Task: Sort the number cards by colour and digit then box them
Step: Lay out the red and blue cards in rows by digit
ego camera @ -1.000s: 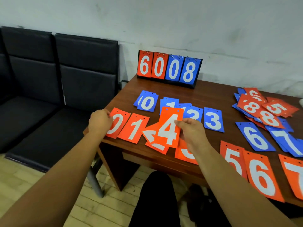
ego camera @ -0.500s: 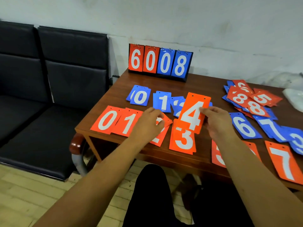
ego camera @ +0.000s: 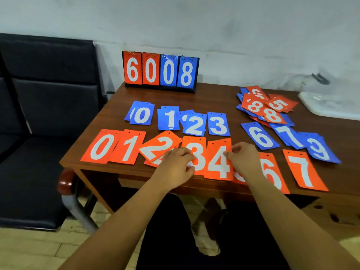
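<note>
Two rows of number cards lie on your desk [ego camera: 224, 98]. Front row, from the left: orange 0 card [ego camera: 101, 147], orange 1 card [ego camera: 129, 148], a tilted orange 2 card [ego camera: 159, 147], and orange 3 card [ego camera: 198, 158]. Your left hand [ego camera: 175, 166] rests curled across the 2 and 3; whether it grips either cannot be told. The orange 4 card [ego camera: 219, 162] overlaps the 3's right edge, and your right hand [ego camera: 244, 158] pinches its right side. A mixed pile [ego camera: 263, 108] sits at the far right rear.

Black seats [ego camera: 48, 98] (padded) beside pale wall [ego camera: 243, 26].
</note>
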Available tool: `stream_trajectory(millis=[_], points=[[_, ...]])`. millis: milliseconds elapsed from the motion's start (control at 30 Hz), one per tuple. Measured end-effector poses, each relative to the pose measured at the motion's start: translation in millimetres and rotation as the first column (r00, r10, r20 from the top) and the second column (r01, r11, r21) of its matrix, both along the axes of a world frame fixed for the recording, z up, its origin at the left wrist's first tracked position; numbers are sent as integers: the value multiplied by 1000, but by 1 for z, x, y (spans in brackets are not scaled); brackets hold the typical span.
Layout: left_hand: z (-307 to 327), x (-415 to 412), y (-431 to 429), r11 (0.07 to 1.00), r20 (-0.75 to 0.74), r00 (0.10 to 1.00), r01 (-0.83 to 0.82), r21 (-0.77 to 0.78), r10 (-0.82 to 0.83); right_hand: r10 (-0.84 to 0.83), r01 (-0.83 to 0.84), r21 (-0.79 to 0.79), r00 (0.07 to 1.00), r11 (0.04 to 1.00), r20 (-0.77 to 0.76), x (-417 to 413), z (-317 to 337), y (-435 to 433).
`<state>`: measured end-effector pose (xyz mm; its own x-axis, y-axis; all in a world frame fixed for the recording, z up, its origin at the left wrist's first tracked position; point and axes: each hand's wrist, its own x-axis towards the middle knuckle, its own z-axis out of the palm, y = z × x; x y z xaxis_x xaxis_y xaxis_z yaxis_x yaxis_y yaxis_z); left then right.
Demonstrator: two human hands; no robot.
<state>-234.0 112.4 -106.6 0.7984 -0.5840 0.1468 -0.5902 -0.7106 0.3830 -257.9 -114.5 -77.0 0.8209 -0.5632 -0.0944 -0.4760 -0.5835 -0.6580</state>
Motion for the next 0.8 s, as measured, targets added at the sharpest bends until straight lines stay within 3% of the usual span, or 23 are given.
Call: stream_trajectory(millis=[233,467,667,800], points=[[1,-5,-5,999,-3,1000,-29,15,29,-16,-15,-336,996,942,-89,-10,-18,3],[16,5,-23,997,-3,997,-72,-40,72,31,-2,-270,994,963,105,-1,-2,-14],[47,47,-75,985,18,1000,-20,-171,24,79,-45,-337,993,940,88,27,20,-71],[58,89,-128,990,-69,997,-45,-137,36,95,-68,-403,994,913,46,49,29,-112]])
